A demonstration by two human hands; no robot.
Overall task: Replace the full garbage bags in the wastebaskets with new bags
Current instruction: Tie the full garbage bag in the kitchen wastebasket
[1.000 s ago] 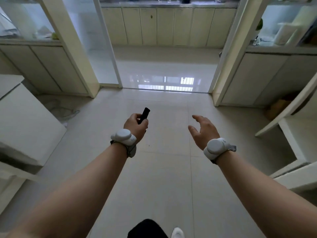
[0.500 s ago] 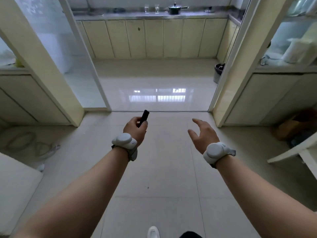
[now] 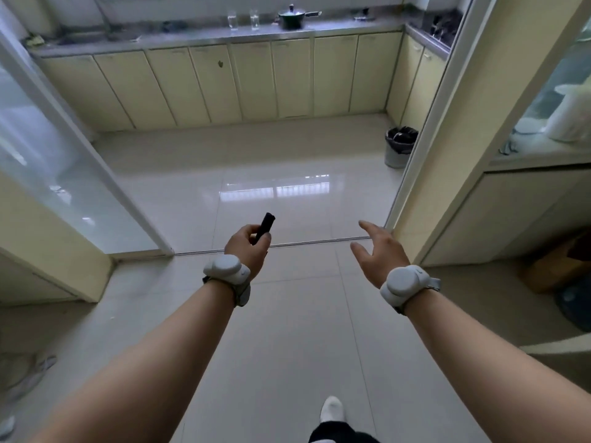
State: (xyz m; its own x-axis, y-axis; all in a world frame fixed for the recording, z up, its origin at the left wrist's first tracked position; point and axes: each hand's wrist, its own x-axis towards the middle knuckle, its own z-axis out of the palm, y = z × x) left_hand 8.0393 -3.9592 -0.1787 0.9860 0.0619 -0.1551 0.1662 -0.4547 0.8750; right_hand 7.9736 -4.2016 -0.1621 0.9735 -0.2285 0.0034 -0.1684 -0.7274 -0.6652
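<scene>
My left hand (image 3: 248, 247) grips a thin black roll of garbage bags (image 3: 265, 223) that sticks up past the fingers. My right hand (image 3: 379, 251) is held out beside it with its fingers loosely spread and holds nothing. A grey wastebasket (image 3: 398, 148) lined with a black bag stands on the kitchen floor at the far right, just behind the door frame and well beyond both hands.
A sliding-door track (image 3: 319, 242) crosses the tiled floor right ahead. A glass door panel (image 3: 57, 174) stands on the left, a cream door post (image 3: 447, 148) on the right. Cabinets (image 3: 224, 84) line the far wall. A brown box (image 3: 556, 266) sits low right.
The view has moved forward toward the kitchen doorway, and the wastebasket has come into sight at the right. Both hands keep the same pose, the left still holding the roll.
</scene>
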